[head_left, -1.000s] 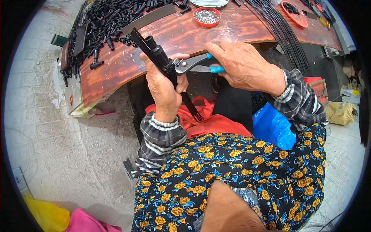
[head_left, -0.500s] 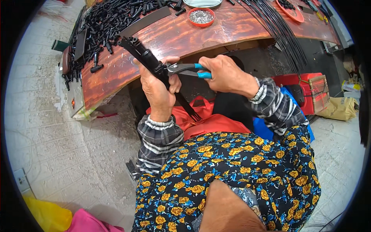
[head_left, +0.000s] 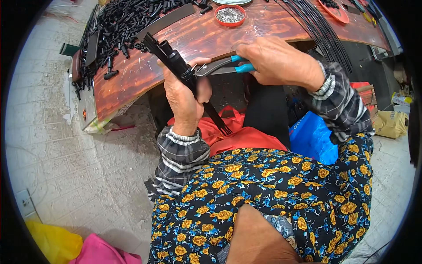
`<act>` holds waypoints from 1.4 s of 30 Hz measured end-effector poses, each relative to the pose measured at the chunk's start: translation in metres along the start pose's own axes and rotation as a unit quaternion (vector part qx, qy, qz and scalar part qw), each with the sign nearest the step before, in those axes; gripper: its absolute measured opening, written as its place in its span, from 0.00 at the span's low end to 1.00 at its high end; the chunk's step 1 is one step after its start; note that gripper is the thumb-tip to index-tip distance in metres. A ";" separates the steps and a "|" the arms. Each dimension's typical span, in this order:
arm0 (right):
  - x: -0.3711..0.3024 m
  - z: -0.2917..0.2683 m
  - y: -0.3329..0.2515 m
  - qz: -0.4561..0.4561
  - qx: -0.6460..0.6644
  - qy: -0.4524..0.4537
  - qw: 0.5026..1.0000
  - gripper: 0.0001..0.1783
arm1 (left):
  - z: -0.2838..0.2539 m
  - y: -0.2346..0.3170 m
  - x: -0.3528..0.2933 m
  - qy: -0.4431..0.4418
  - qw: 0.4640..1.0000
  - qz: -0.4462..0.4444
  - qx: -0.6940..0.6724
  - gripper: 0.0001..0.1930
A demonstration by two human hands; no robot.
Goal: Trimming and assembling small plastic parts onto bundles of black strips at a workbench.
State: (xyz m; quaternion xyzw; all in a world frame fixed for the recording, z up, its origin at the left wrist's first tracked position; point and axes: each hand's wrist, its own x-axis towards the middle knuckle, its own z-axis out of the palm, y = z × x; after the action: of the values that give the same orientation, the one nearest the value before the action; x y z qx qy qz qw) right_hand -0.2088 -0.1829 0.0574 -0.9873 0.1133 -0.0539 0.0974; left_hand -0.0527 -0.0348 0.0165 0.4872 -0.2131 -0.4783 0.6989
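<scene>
My left hand (head_left: 181, 99) is closed around a slender black frame (head_left: 176, 61) that looks like a folded umbrella frame of thin ribs. It slants from over the table edge down to my lap, where the rib ends lie on red cloth (head_left: 246, 140). My right hand (head_left: 279, 61) grips pliers (head_left: 218, 67) with teal handles. Their handles stand apart, and the jaws sit at the frame's collar, beside my left fingers. Whether the jaws bite on anything is too small to tell.
The red-brown table (head_left: 198, 37) carries a heap of black tubular parts (head_left: 125, 28), a red dish of small metal pieces (head_left: 230, 16) and long black rods (head_left: 325, 39). A blue bag (head_left: 312, 136) lies by my right leg. Grey debris (head_left: 118, 169) litters the floor.
My right hand has moved right, with the elbow swung outward, and the pliers' handles have spread wider. More of the blue bag shows. My left hand and the frame have shifted slightly.
</scene>
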 end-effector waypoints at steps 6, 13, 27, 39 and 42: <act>0.007 -0.013 -0.006 -0.075 -0.088 0.094 0.989 0.06 | 0.000 0.000 0.003 0.013 1.000 0.015 0.001 0.43; 0.004 0.005 -0.026 -0.036 -0.100 0.144 0.984 0.05 | -0.005 -0.001 0.007 0.033 0.999 0.001 -0.023 0.45; 0.005 0.052 -0.022 0.072 0.016 0.086 0.994 0.13 | -0.016 0.000 0.005 0.024 0.995 0.098 -0.018 0.51; 0.016 0.049 -0.031 0.030 -0.052 0.258 0.964 0.31 | -0.017 -0.001 0.005 0.044 0.997 0.063 -0.016 0.49; 0.019 0.047 -0.031 0.024 -0.063 0.277 0.958 0.31 | -0.018 0.000 0.006 0.047 0.996 0.055 -0.042 0.49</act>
State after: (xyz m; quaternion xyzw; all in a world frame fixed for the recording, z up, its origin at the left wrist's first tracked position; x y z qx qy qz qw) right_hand -0.1782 -0.1494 0.0200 -0.9347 0.1624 -0.3161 0.0015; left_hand -0.0364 -0.0315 0.0077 0.4671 -0.1863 -0.4239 0.7532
